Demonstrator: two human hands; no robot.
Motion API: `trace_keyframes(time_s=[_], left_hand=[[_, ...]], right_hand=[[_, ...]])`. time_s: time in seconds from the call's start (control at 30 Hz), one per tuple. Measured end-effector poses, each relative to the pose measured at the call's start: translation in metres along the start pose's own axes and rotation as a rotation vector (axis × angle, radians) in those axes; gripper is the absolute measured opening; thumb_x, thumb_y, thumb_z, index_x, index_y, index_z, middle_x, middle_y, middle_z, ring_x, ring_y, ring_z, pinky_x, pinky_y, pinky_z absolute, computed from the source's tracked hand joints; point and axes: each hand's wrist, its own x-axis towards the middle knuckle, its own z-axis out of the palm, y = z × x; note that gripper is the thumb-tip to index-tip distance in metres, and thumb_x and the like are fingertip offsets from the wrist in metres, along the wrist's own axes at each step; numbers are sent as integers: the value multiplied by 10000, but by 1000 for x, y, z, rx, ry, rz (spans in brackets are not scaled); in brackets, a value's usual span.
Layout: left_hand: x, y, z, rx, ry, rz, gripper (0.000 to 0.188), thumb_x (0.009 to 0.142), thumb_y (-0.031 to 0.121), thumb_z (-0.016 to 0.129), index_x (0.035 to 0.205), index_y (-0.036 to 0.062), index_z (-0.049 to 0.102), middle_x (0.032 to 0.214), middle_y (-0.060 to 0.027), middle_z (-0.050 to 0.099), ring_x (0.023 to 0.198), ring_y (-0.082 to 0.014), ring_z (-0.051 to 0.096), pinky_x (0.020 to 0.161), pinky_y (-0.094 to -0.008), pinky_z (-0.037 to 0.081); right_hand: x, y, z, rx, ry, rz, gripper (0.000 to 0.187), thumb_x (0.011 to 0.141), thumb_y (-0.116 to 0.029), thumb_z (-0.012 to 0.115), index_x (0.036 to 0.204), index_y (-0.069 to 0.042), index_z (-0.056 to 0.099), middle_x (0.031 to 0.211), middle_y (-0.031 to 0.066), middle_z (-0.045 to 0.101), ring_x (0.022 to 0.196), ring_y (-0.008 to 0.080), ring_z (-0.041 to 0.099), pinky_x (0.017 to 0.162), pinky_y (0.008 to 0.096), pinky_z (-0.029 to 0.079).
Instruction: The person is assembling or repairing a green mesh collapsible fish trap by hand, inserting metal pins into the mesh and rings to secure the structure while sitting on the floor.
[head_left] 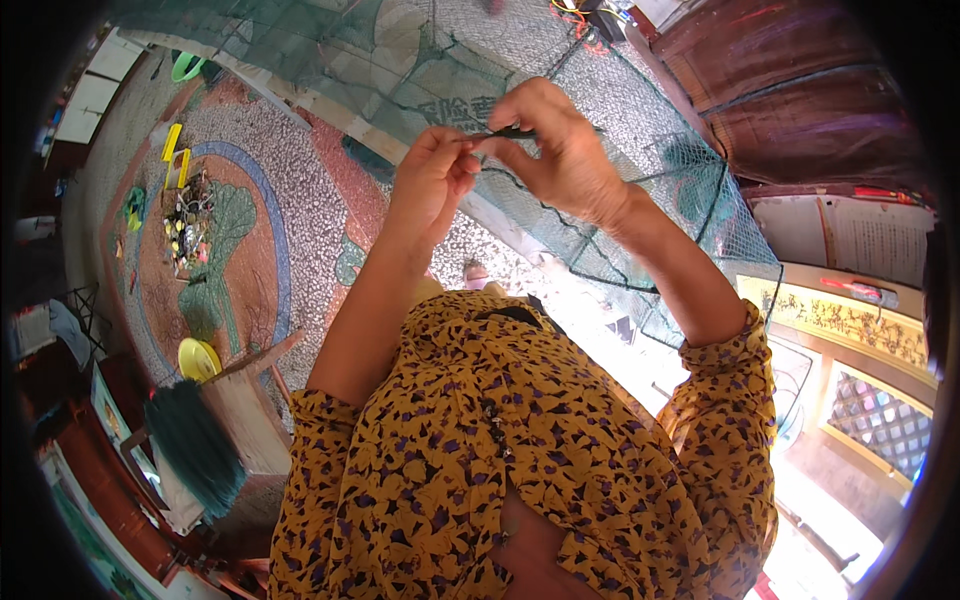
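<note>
Both hands meet raised in front of the chest: the right hand [560,150] pinches a thin dark netting needle [505,133] in its grip, and the left hand [432,170] pinches its other end. Just behind them hangs green netting [640,130]. Below lie a patterned pebble floor [290,220] and a yellow plate [198,358].

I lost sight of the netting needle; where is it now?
In the head view, the dark needle is top centre, pinched between left hand and right hand, over the green net.
</note>
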Motion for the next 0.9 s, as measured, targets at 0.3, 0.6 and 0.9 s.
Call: trace_keyframes(time_s=[0.3, 0.6, 0.9], left_hand=[[-3, -49, 29, 97, 7, -53, 107, 900, -12, 439, 902, 76, 499, 771, -15, 555, 663, -68, 491, 550, -209, 359], [0, -64, 45, 719, -303, 548, 253, 913, 73, 509, 1164, 46, 501, 990, -67, 526, 764, -127, 535, 642, -253, 461], [6, -17, 72, 741, -401, 193, 206, 967, 276, 513, 963, 78, 568, 975, -58, 632, 988, -173, 590, 811, -298, 467]], right_hand=[[-44, -1, 0, -520, 38, 47, 106, 703, -121, 725, 798, -149, 688, 901, 38, 568, 837, 240, 548, 705, 350, 479], [-21, -63, -3, 319, 337, 90, 127, 859, -182, 664, 865, -81, 587, 774, 34, 613, 705, 182, 616, 648, 301, 509], [-39, -56, -121, 553, 586, -17, 107, 976, -143, 505, 929, -50, 483, 710, 26, 586, 561, 78, 511, 512, 207, 441]])
